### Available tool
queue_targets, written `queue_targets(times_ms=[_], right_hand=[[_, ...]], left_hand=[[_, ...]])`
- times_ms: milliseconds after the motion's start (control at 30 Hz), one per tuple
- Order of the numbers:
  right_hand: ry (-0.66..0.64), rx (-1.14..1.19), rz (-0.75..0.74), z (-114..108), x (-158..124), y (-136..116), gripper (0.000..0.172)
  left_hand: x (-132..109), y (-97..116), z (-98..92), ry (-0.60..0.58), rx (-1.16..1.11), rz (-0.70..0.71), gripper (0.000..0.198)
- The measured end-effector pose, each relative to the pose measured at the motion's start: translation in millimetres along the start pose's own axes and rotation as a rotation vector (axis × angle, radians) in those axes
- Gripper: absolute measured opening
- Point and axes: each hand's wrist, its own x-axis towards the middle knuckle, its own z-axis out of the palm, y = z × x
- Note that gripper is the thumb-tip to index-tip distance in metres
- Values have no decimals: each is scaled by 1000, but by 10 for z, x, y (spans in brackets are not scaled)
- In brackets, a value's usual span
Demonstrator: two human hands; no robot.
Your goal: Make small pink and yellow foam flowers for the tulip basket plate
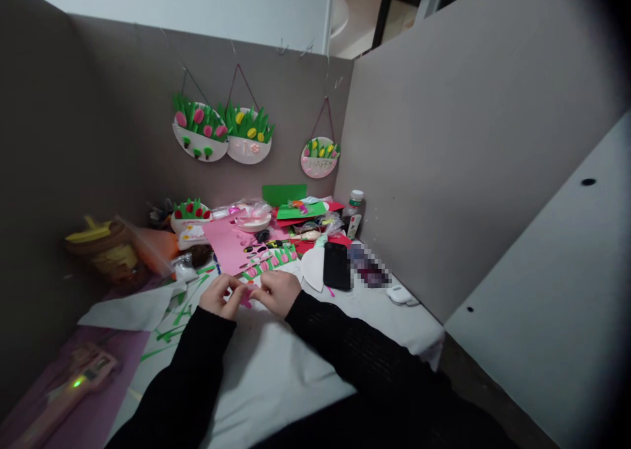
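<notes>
My left hand (223, 296) and my right hand (277, 292) meet over the white table cover (276, 370), fingers pinched together on a small pink foam piece (246, 298). Both arms wear black sleeves. Just beyond my fingers lies a strip of green foam grass with pink tulips (272, 260) on a white paper plate half. A pink foam sheet (227, 246) lies behind that.
A black phone (337, 265) lies right of my hands. A pink glue gun (73, 386) with a green light rests at the near left. Three finished flower plates (223, 133) hang on the grey partition. Foam sheets, a glue bottle (353, 211) and scraps crowd the back.
</notes>
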Motion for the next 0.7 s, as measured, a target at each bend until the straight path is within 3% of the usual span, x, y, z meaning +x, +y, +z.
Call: queue_targets(times_ms=[300,467,633,700], right_hand=[[-22,67,58,12,-16,79,39],[-5,154,45,43,-18,102,29],[73,220,-46,37,1,61,7],[90,225,-81,39,2,41,7]], left_hand=[[2,34,17,20,-29,-63,19],[-11,-14,47,36,-48,-82,20],[-37,20,89,23,-73,-48,18],[-42,58,98,-1,-63,-34,18]])
